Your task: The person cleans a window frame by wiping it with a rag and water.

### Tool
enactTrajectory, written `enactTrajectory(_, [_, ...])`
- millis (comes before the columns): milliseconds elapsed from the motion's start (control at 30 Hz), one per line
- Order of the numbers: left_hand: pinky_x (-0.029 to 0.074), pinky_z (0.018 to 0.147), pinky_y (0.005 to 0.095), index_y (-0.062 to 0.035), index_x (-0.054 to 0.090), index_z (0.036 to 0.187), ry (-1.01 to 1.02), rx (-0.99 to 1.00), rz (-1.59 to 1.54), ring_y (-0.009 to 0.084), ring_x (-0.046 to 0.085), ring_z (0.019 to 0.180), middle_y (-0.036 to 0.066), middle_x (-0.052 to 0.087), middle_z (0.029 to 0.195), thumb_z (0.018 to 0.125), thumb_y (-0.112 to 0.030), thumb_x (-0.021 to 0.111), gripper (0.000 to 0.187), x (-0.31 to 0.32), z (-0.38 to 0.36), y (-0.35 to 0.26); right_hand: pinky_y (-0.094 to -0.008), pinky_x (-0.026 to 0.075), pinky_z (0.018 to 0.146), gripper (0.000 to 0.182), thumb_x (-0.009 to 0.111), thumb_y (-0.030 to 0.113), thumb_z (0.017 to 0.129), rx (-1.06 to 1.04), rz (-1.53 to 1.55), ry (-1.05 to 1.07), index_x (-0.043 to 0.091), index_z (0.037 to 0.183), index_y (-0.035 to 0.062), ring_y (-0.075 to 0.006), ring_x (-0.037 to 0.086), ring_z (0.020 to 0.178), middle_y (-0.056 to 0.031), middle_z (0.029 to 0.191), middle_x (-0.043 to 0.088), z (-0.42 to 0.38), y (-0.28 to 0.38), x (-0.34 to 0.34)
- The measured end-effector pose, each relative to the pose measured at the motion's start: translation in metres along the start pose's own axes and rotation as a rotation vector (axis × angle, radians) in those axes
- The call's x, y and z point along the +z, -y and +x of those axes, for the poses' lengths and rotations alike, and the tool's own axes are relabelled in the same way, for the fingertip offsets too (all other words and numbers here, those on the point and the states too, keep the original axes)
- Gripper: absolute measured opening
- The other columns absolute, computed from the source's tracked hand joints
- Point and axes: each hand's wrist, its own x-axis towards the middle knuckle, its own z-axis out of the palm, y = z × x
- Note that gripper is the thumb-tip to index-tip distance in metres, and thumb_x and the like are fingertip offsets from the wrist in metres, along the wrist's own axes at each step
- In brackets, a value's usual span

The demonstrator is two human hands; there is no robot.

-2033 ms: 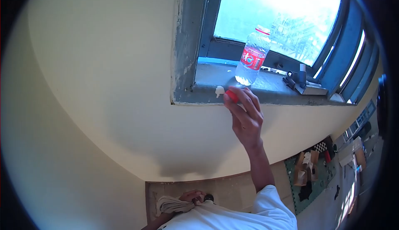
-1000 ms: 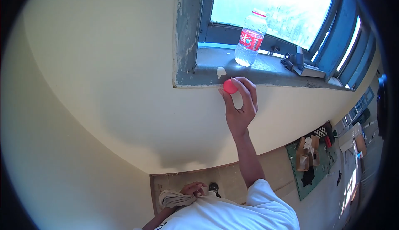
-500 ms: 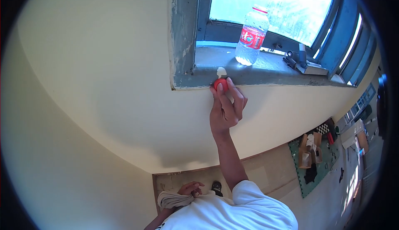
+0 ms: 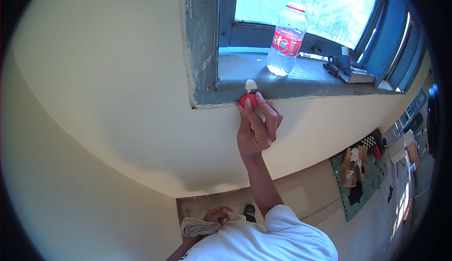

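Observation:
My right hand [image 4: 257,126] pinches a small round red object [image 4: 248,101] against the front edge of the blue-grey window sill [image 4: 301,87], just below a patch of chipped paint [image 4: 251,85]. Low in the view, near my waist, my left hand [image 4: 218,214] has its fingers partly curled, and a grey cloth [image 4: 195,226] is draped over the wrist beside it. Whether those fingers grip part of the cloth is unclear. An uncapped clear bottle with a red label [image 4: 286,43] stands upright on the sill above the red object.
Dark items and a flat box [image 4: 356,76] lie at the sill's right. A window frame [image 4: 227,30] rises behind. On the floor at the lower right, a green mat [image 4: 351,209] bears an open cardboard box [image 4: 349,178]. My shoe [image 4: 250,210] shows below.
The view has shifted slightly, so the sill's left corner sits a little lower and further left. My right hand still pinches the red object at the sill's edge.

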Motion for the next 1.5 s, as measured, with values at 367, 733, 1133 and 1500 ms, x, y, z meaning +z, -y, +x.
enactTrajectory(367, [0.043, 0.057, 0.0195, -0.0079, 0.061, 0.112, 0.037, -0.005, 0.001, 0.0049, 0.052, 0.062, 0.003, 0.064, 0.081, 0.094, -0.030, 0.047, 0.032, -0.009, 0.003, 0.007, -0.0235, 0.049, 0.079, 0.039, 0.068, -0.011, 0.073, 0.491, 0.630, -0.135, 0.058, 0.110, -0.0014, -0.0125, 0.058, 0.088, -0.0097, 0.111, 0.056, 0.026, 0.003, -0.021])
enactTrajectory(733, [0.043, 0.057, 0.0193, -0.0083, 0.061, 0.112, 0.020, 0.009, 0.009, 0.0055, 0.051, 0.060, 0.003, 0.064, 0.080, 0.094, -0.031, 0.049, 0.032, -0.010, 0.006, 0.006, -0.0237, 0.045, 0.066, 0.025, 0.072, -0.005, 0.072, 0.542, 0.478, 0.100, 0.069, 0.096, 0.0030, -0.0112, 0.058, 0.077, -0.0051, 0.088, 0.066, 0.037, 0.001, -0.020])
enactTrajectory(1133, [0.042, 0.056, 0.0184, -0.0088, 0.062, 0.111, 0.057, 0.012, 0.005, 0.0045, 0.050, 0.058, 0.003, 0.065, 0.078, 0.094, -0.030, 0.048, 0.031, -0.003, 0.009, -0.004, -0.0228, 0.042, 0.057, 0.022, 0.074, 0.000, 0.070, 0.390, 0.245, 0.158, 0.071, 0.092, 0.0050, -0.0118, 0.057, 0.071, -0.0050, 0.083, 0.069, 0.052, 0.003, -0.018])
enactTrajectory(1500, [0.043, 0.055, 0.0205, -0.0060, 0.061, 0.110, 0.009, 0.021, 0.014, 0.0060, 0.051, 0.057, 0.003, 0.064, 0.078, 0.094, -0.031, 0.046, 0.033, -0.001, 0.003, 0.000, -0.0205, 0.043, 0.052, 0.022, 0.072, -0.006, 0.072, 0.421, 0.218, 0.093, 0.070, 0.092, 0.0016, -0.0090, 0.060, 0.065, -0.0085, 0.085, 0.070, 0.047, -0.004, -0.021])
